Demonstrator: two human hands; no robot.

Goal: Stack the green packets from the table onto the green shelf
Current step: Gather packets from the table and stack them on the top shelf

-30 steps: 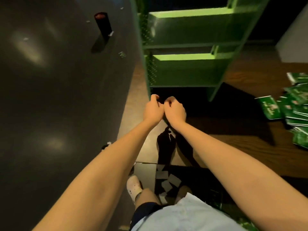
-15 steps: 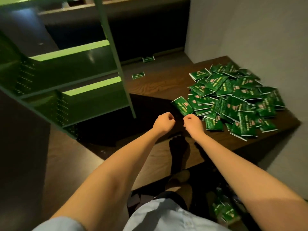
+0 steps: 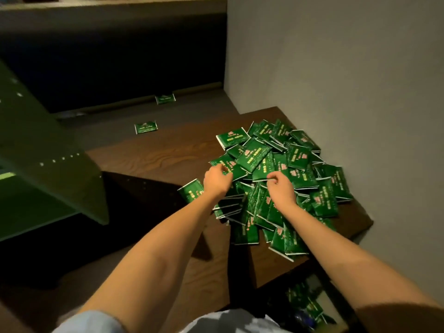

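A heap of green packets (image 3: 283,179) lies on the right half of the brown wooden table (image 3: 153,155). Both my hands are over its near-left side. My left hand (image 3: 217,181) curls its fingers onto a packet (image 3: 236,170) at the heap's left edge. My right hand (image 3: 280,187) pinches the lower edge of another packet (image 3: 263,168) between thumb and forefinger. One more packet (image 3: 191,191) pokes out just left of my left wrist. The green shelf (image 3: 48,152) fills the left edge of the view, seen from its side.
Two stray packets lie beyond the table, one (image 3: 145,127) nearer and one (image 3: 165,99) by the dark back panel. A grey wall (image 3: 336,68) closes off the right side. More packets (image 3: 305,301) lie low down under the table's near corner.
The view has swung right from the shelf to the heap. Both hands, held as fists in the air before, have moved forward onto the packets.
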